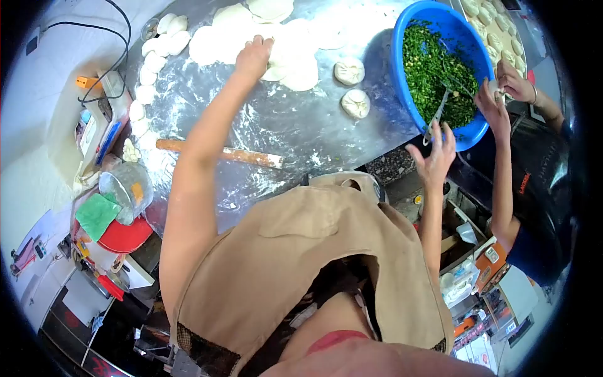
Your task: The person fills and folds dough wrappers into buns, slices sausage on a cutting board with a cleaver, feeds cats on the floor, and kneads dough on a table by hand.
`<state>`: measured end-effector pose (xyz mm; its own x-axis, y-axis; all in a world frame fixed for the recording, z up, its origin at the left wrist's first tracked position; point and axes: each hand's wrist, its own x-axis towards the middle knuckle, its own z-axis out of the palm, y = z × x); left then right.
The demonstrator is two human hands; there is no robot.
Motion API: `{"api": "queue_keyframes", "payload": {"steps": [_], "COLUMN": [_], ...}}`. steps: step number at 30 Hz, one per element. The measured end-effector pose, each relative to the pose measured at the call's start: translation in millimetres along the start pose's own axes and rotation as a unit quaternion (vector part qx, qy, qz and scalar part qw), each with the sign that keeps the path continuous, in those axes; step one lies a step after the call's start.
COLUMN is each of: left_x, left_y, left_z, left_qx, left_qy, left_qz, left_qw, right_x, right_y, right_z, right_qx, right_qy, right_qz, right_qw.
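Head view. Work partway along, as judged from the tabletop (301, 122): two gathered, pleated dough pieces (355, 103) lie finished between the flat dough rounds (298, 74) and the blue bowl (399, 72), and rows of similar shaped pieces (495, 42) lie beyond the bowl. Seemingly left: the pale rounds, overlapping at the far side and bare of filling; dough lumps (145, 95) strung along the left edge; plentiful chopped greens (430, 60) in the bowl. The left hand (254, 58) rests on the rounds, fingers curled downward; whether its grip pinches one cannot be told. The right hand (434, 158), fingers spread, grips nothing visible; it is just beside the handle of a pale utensil (439, 113), contact uncertain. Orientation: the rounds lie flat, roughly circular, without a clear long axis, though their cluster extends left to right. The utensil's long axis slants from the greens over the bowl's near rim, handle toward the wearer.
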<state>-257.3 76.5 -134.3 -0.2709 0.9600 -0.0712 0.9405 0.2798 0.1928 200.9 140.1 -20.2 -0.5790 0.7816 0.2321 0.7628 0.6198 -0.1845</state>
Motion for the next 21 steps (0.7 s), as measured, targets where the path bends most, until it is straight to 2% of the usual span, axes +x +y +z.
{"api": "queue_keyframes", "payload": {"steps": [1, 3, 4, 6, 7, 9, 10, 13, 14, 15, 17, 18, 19, 20, 21], "left_x": [2, 6, 5, 1, -1, -6, -9, -31, -35, -32, -37, -39, -40, -44, -42], "left_y": [0, 0, -2, -2, -2, -1, 3, 31, 46, 55, 103, 105, 113, 131, 132], "left_z": [-4, -12, -11, -8, -10, -14, -20, -53, -69, -62, -105, -100, -105, -105, -89], "left_qx": [0.0, 0.023, 0.026, 0.004, 0.006, -0.07, -0.036, -0.185, -0.232, -0.367, -0.582, -0.721, -0.829, -0.875, -0.928], "left_qy": [0.001, -0.075, -0.072, -0.007, -0.007, -0.026, -0.036, 0.091, 0.099, 0.187, 0.161, 0.09, 0.013, 0.03, -0.026], "left_qz": [0.0, -0.004, -0.003, 0.081, 0.084, 0.147, 0.15, 0.15, 0.115, 0.091, -0.061, -0.104, -0.147, -0.175, -0.184], "left_qw": [1.0, 0.997, 0.997, 0.997, 0.996, 0.986, 0.987, 0.967, 0.961, 0.907, 0.795, 0.679, 0.539, 0.451, 0.323], "right_x": [6, 13, 23, 42, 52, 61, 64, 67, 64, 63, 69, 75, 81, 88, 96], "right_y": [2, 19, 22, 23, 31, 52, 60, 76, 75, 73, 60, 58, 57, 56, 56], "right_z": [5, 22, 24, 20, 18, 22, 26, 23, 21, 20, 15, 15, 18, 24, 31], "right_qx": [-0.006, 0.069, 0.089, 0.115, 0.062, 0.062, 0.047, -0.012, -0.001, 0.011, 0.049, 0.055, 0.062, 0.059, 0.056], "right_qy": [0.014, 0.04, 0.07, 0.134, 0.163, 0.12, 0.105, 0.091, 0.114, 0.137, 0.215, 0.206, 0.198, 0.18, 0.162], "right_qz": [-0.011, 0.027, 0.028, 0.041, 0.012, 0.022, 0.013, -0.043, -0.034, -0.027, -0.04, -0.044, -0.046, -0.035, -0.024], "right_qw": [1.0, 0.996, 0.993, 0.983, 0.985, 0.991, 0.993, 0.995, 0.993, 0.99, 0.975, 0.976, 0.977, 0.981, 0.985]}}
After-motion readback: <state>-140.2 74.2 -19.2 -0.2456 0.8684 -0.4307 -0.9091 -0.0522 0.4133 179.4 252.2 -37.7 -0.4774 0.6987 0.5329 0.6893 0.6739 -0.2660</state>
